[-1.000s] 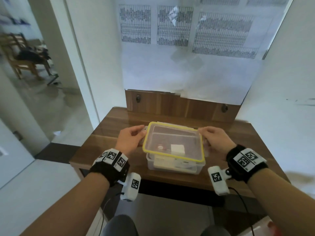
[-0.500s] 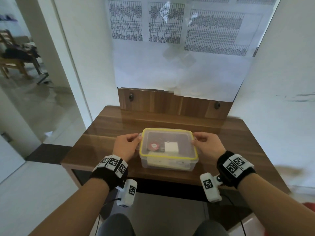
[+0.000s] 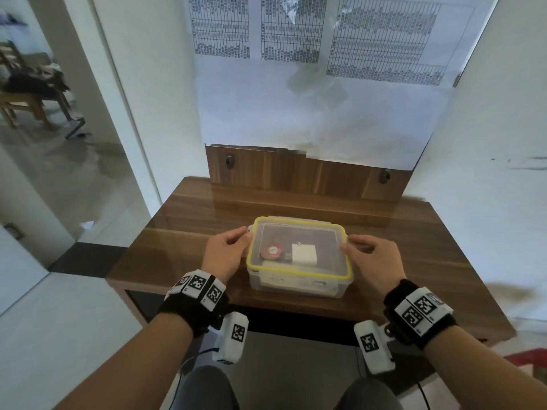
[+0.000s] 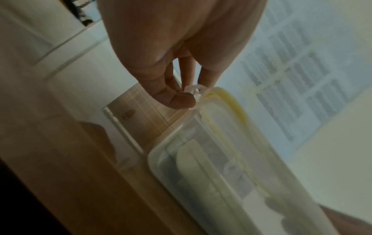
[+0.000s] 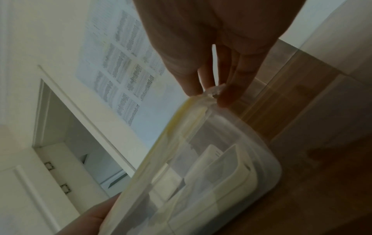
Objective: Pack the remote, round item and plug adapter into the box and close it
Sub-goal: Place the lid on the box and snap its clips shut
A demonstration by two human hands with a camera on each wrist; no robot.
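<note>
A clear plastic box [image 3: 298, 291] stands on the wooden table [image 3: 183, 232] near its front edge, with a yellow-rimmed clear lid [image 3: 299, 232] lying flat on it. Through the lid I see the red round item [image 3: 273, 250], the white plug adapter [image 3: 304, 254] beside it and the white remote [image 3: 296, 282] along the front wall. My left hand [image 3: 244, 235] pinches the lid's left clip [image 4: 194, 92] between thumb and fingers. My right hand [image 3: 349, 242] pinches the right clip [image 5: 214, 92] in the same way.
A wooden back panel [image 3: 296, 173] rises at the table's far edge, under a wall hung with printed sheets [image 3: 296, 28]. A white wall [image 3: 488, 143] closes the right side. An open doorway with a chair [image 3: 26, 93] lies at the left.
The lid, held tilted over the box a second ago, has come down and now lies flat on the rim. Both hands stay at its two ends.
</note>
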